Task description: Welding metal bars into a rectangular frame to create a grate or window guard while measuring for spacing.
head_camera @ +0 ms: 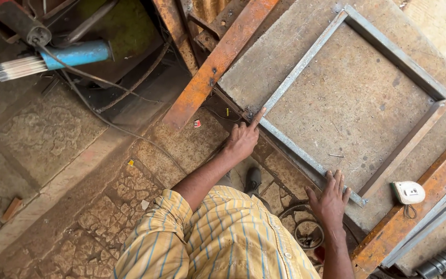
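Two hands rest on a square metal frame [354,98] lying flat on the worktable [264,62]. Right hand [330,199] lies open, fingers spread along the near rail by its right end, gripping nothing. Left hand [242,138] is loosely curled, forefinger pressing the near-left corner joint. Nothing clamps the frame, so a push there could skew it out of square, and rough corner metal might cut a fingertip. Further right sits a tape measure [409,192], easily knocked off.
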